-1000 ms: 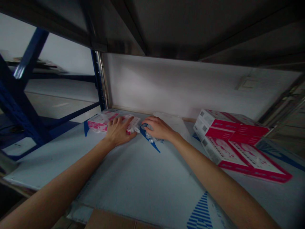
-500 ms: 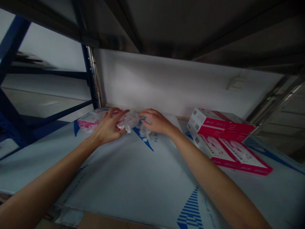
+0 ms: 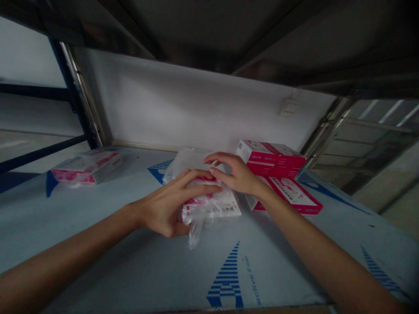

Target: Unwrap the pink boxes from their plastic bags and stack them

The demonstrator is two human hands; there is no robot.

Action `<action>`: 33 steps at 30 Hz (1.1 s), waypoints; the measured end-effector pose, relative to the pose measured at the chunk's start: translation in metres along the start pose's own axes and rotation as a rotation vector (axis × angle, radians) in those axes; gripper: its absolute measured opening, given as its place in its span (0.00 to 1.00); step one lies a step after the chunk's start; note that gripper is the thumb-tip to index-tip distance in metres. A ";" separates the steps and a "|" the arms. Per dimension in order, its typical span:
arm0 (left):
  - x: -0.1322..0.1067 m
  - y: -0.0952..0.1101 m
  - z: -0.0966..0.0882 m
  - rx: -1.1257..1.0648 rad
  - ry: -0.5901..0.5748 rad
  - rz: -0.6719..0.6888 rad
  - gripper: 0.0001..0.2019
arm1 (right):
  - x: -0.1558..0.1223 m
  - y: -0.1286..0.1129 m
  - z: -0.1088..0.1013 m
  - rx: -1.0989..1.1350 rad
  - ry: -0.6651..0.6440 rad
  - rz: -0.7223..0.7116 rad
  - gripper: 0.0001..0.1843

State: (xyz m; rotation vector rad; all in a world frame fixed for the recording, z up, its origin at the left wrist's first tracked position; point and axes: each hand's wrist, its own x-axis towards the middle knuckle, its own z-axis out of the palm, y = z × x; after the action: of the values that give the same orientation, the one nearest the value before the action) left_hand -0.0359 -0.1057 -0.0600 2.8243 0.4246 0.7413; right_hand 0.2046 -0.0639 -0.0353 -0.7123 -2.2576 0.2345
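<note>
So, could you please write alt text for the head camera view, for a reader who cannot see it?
The left hand and right hand hold a plastic-wrapped red-and-white box on a shelf, beside stacked red-and-white cartons.

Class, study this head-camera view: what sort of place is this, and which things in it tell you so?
Probably a warehouse stockroom: a steel shelving upright, stacked red-and-white cartons on the shelf board, and a plastic-wrapped packet held between the left hand and right hand.
</note>
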 end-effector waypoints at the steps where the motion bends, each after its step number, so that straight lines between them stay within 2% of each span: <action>1: 0.004 0.001 0.006 -0.023 -0.024 0.003 0.44 | -0.009 0.000 -0.001 -0.062 -0.003 0.002 0.10; 4: 0.007 0.000 0.021 -0.080 -0.057 0.007 0.44 | -0.032 0.002 -0.002 -0.180 0.001 -0.013 0.10; 7: 0.002 -0.005 0.031 -0.118 -0.041 0.026 0.42 | -0.047 0.001 -0.002 -0.217 0.006 -0.063 0.12; 14: -0.008 -0.014 0.041 -0.029 0.022 0.021 0.48 | -0.058 -0.004 0.000 -0.283 -0.098 -0.147 0.13; 16: -0.011 -0.014 0.040 -0.007 0.067 0.028 0.44 | -0.059 -0.005 0.000 -0.283 -0.099 -0.144 0.12; 20: -0.014 -0.006 0.040 0.002 0.154 0.076 0.26 | -0.062 -0.007 0.003 -0.258 -0.121 -0.169 0.12; 26: -0.009 0.003 0.049 0.063 0.195 0.106 0.21 | -0.064 -0.008 0.012 -0.277 -0.143 -0.207 0.14; 33: -0.013 0.000 0.046 0.046 0.277 0.034 0.15 | -0.064 -0.004 0.012 -0.246 -0.140 -0.200 0.14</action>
State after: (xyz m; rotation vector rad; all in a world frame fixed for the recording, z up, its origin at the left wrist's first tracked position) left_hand -0.0234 -0.1148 -0.1057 2.7843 0.4399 1.1506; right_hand 0.2308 -0.1028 -0.0809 -0.6036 -2.4996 -0.0954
